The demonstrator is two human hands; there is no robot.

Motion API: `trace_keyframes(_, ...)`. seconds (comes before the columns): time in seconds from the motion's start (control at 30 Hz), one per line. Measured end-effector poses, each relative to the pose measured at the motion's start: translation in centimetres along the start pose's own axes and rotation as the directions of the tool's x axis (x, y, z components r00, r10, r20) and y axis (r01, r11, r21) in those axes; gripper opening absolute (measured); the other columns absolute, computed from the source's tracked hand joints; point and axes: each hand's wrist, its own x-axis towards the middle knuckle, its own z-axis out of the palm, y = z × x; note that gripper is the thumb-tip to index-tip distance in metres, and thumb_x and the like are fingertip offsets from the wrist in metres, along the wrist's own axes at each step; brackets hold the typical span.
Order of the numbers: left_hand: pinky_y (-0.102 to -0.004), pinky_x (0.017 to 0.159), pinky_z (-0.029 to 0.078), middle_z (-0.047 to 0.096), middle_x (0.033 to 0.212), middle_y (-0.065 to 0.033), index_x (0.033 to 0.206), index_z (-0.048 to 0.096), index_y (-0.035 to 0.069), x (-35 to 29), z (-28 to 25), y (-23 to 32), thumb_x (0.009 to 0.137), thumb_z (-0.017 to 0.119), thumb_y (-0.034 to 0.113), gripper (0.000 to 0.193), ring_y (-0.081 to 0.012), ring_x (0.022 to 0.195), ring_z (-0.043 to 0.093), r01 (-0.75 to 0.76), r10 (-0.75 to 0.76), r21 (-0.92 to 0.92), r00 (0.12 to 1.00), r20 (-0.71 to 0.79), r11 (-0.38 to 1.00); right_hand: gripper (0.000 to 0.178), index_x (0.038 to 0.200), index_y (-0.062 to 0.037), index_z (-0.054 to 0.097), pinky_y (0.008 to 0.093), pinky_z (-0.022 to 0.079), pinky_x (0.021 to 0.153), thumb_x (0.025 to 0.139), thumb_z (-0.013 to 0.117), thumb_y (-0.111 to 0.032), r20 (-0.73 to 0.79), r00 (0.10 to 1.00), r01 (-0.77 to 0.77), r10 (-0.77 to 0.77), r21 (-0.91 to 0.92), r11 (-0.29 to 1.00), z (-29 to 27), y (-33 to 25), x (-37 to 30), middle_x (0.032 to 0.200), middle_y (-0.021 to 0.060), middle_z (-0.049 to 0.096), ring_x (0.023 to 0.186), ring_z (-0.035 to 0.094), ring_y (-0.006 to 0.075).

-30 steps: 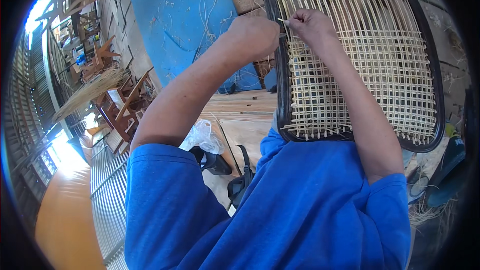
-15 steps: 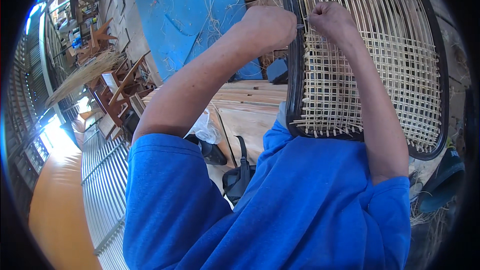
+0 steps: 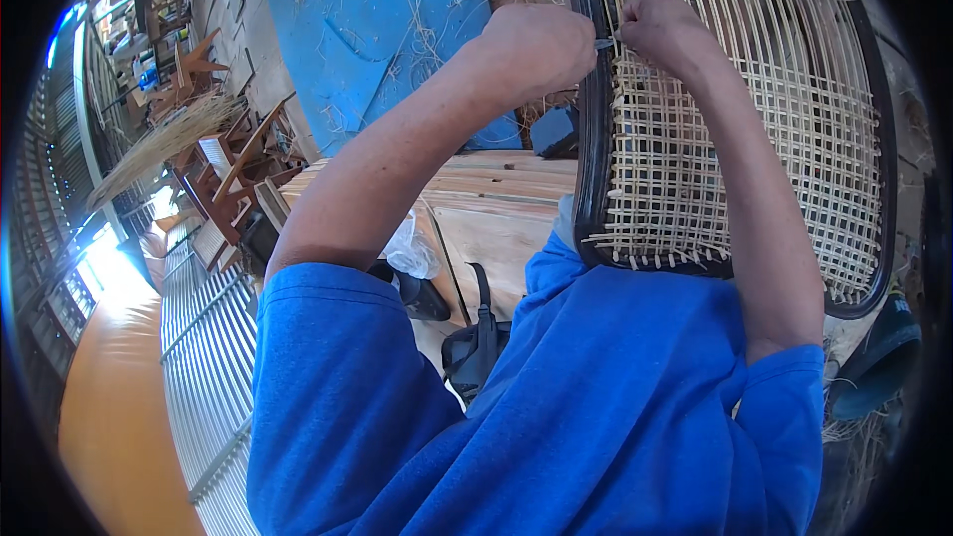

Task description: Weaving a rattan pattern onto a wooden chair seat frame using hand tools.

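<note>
A dark-rimmed frame (image 3: 593,129) rests against my lap, strung with pale cane strands. Close to me the strands cross in an open square weave (image 3: 660,174); farther off they mostly run lengthwise. My left hand (image 3: 546,45) is closed at the frame's left rim, around a small tool whose metal tip (image 3: 604,44) pokes out toward the cane. The rest of that tool is hidden in the fist. Just right of the tip, my right hand (image 3: 663,28) is pinched closed over the strands by the left rim. What lies between its fingertips is too small to make out.
Behind my left forearm lies a blue sheet (image 3: 318,0) littered with cane scraps. Wooden planks (image 3: 496,189) and a dark block (image 3: 554,131) sit left of the frame. Wooden furniture parts (image 3: 223,174) and a cane bundle (image 3: 174,144) are farther left; a black strapped bag (image 3: 476,347) is below.
My right hand has shifted slightly up and right along the strands. The metal tip in my left hand shows more clearly. The view has moved a little.
</note>
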Motion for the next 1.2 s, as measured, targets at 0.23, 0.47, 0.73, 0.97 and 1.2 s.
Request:
trace_keyframes(0.23,-0.0406,0.056,0.052,0.064,0.070,-0.0165,0.072,0.065,0.002,-0.2,0.7,-0.1,0.078,0.050,0.018,0.023,-0.0298,0.067,0.065,-0.038,0.040,0.026,0.997,-0.059,0.999,0.016,0.083,-0.0010,0.065,0.0395,0.048,0.068,0.076,0.059,-0.014,0.108,0.994,0.046,-0.035,-0.104,0.994,-0.7,-0.6,-0.4,0.074,0.0186,0.061,0.071,0.061,0.0304)
trace_keyframes(0.47,-0.0393,0.053,0.052,0.064,0.069,-0.0151,0.070,0.064,0.003,-0.1,0.7,0.0,0.077,0.050,0.017,0.021,-0.0288,0.066,0.065,-0.030,0.034,0.050,0.997,-0.070,0.998,0.018,0.088,-0.0032,0.064,0.0403,0.048,0.073,0.080,0.054,-0.016,-0.038,0.987,0.143,-0.156,-0.227,0.963,0.8,0.9,-0.4,0.082,0.0177,0.063,0.080,0.062,0.0316)
trace_keyframes(0.73,-0.0382,0.052,0.052,0.063,0.067,-0.0129,0.072,0.063,0.004,-0.3,0.8,-0.2,0.076,0.051,0.015,0.018,-0.0278,0.064,0.064,-0.099,0.112,0.092,0.983,-0.147,0.991,0.016,0.085,-0.0044,0.062,0.0407,0.046,0.069,0.079,0.054,-0.016,-0.062,0.996,0.048,-0.068,-0.280,0.959,0.5,0.9,-0.8,0.076,0.0158,0.061,0.074,0.061,0.0294)
trace_keyframes(0.97,-0.0380,0.052,0.052,0.063,0.066,-0.0135,0.070,0.064,0.004,-0.3,0.8,-0.1,0.077,0.051,0.016,0.019,-0.0279,0.064,0.064,-0.082,0.094,0.090,0.986,-0.135,0.993,0.014,0.078,-0.0038,0.061,0.0386,0.045,0.064,0.078,0.055,-0.017,-0.081,0.993,0.069,-0.087,-0.205,0.976,1.2,2.3,0.1,0.067,0.0135,0.059,0.065,0.059,0.0252)
trace_keyframes(1.2,-0.0392,0.055,0.052,0.064,0.069,-0.0162,0.070,0.065,0.002,-0.4,0.2,0.1,0.076,0.050,0.016,0.021,-0.0298,0.067,0.065,-0.029,0.031,0.034,0.998,-0.058,0.999,0.018,0.077,-0.0040,0.062,0.0369,0.044,0.060,0.078,0.058,-0.021,-0.103,0.991,0.072,-0.084,-0.112,0.991,1.5,1.9,-0.8,0.062,0.0113,0.057,0.060,0.057,0.0221)
